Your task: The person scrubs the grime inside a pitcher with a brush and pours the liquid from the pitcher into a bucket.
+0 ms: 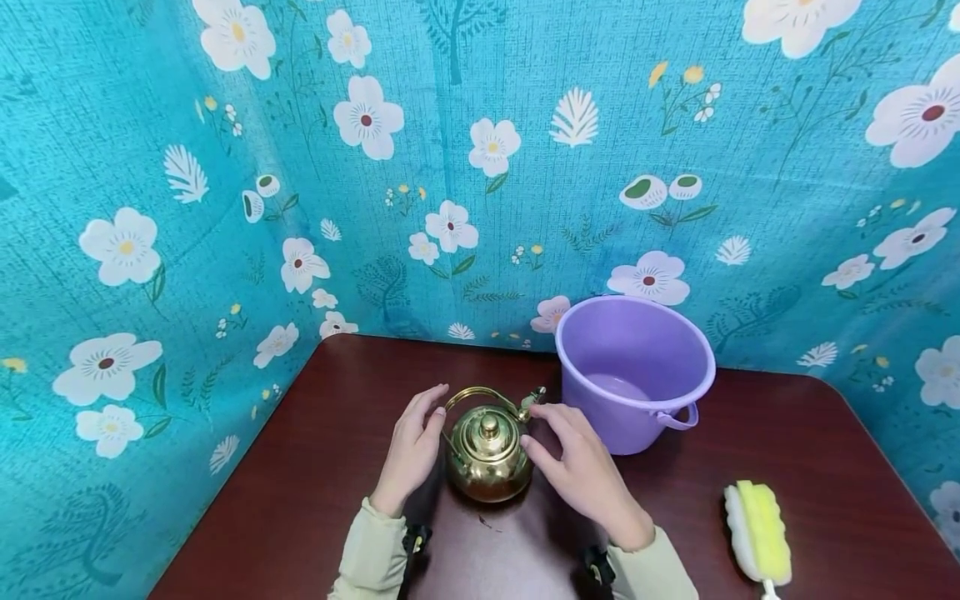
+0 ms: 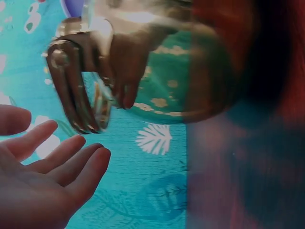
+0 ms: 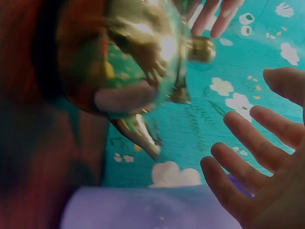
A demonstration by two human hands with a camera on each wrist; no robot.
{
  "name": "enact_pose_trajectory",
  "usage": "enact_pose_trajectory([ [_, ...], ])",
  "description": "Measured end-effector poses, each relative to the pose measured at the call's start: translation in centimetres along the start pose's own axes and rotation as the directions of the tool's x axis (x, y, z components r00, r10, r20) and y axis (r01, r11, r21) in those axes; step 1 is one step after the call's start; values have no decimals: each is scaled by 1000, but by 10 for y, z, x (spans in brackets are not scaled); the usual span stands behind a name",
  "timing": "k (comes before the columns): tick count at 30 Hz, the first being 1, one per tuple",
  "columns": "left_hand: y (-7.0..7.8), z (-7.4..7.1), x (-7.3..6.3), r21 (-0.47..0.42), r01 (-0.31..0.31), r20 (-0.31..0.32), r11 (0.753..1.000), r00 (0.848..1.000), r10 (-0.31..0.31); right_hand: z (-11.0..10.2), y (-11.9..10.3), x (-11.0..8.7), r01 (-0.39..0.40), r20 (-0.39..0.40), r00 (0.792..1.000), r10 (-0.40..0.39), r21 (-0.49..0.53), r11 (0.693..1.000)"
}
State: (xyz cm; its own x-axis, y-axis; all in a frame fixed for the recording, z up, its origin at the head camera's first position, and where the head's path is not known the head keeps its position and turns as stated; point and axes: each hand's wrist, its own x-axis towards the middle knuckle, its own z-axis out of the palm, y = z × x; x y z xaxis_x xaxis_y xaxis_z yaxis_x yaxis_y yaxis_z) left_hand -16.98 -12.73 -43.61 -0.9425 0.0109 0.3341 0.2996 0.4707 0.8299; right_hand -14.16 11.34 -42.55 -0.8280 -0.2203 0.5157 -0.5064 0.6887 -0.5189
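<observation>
A shiny brass teapot (image 1: 489, 475) with a round knob on its lid stands on the table. Its arched handle (image 1: 472, 392) leans to the far side, and the spout (image 1: 531, 402) points to the back right. My left hand (image 1: 411, 450) is at the teapot's left side, fingers extended; in the left wrist view they lie apart from the folded handle (image 2: 74, 90). On the other side, my right hand (image 1: 581, 458) hovers by the spout with fingers spread. The right wrist view shows a gap between those fingers and the lid knob (image 3: 202, 49).
A purple bucket (image 1: 600, 417) stands close behind my right hand, its handle toward the front right. At the right lies a yellow and white sponge brush (image 1: 761, 533). The dark red table (image 1: 300, 517) meets a blue flowered cloth (image 1: 420, 275) at the back and left.
</observation>
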Motion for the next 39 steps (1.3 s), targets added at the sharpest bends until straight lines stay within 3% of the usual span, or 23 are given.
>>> enact_pose_trajectory([
  [6,-11,9,2,-67,66,20,996,998,-65,20,-1,-1,-54,2,999,54,51,997],
  [11,-18,17,-1,-179,151,28,972,989,-148,36,-4,1,-72,-18,997,74,92,993],
  [19,-25,25,0,-306,168,79,937,985,-151,54,-8,0,-113,-74,990,121,111,987],
  [29,-32,23,1,-287,187,167,940,976,-143,62,-11,0,-107,-26,994,110,94,990],
  [39,-32,20,0,-222,170,193,960,973,-127,72,-10,-2,-61,-72,995,66,67,996],
])
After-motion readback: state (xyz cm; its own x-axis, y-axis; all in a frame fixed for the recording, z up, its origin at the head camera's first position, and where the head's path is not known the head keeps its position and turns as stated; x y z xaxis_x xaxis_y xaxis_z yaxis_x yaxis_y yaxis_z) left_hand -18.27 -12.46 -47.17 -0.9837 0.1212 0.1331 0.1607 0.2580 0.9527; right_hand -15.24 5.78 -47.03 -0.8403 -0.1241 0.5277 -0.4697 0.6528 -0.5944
